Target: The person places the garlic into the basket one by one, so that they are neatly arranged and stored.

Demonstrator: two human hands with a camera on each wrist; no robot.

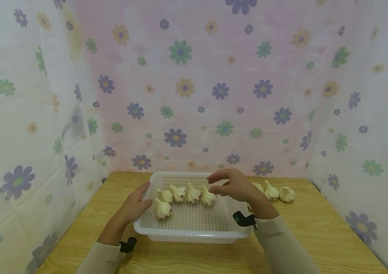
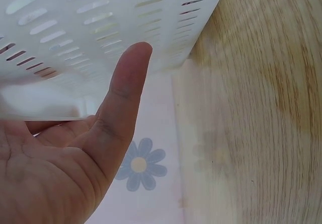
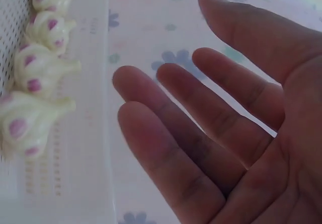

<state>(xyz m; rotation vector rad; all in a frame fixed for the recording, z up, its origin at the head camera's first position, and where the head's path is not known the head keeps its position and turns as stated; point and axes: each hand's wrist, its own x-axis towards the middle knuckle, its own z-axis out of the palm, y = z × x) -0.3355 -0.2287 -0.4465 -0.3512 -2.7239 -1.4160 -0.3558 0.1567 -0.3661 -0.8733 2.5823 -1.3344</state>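
A white slotted plastic basket stands on the wooden table. Inside it, several garlic bulbs lie in a curved row along the back and left, their purple marks showing in the right wrist view. My left hand rests against the basket's left rim; in the left wrist view its thumb lies straight beside the slotted wall. Above the basket's right side hovers my right hand, fingers apart and holding nothing. Nearest to it is the rightmost garlic bulb of the row.
More garlic bulbs lie on the table to the right of the basket, partly behind the right forearm. Flower-patterned sheets close off the back and both sides of the wooden table. Each wrist carries a black mount.
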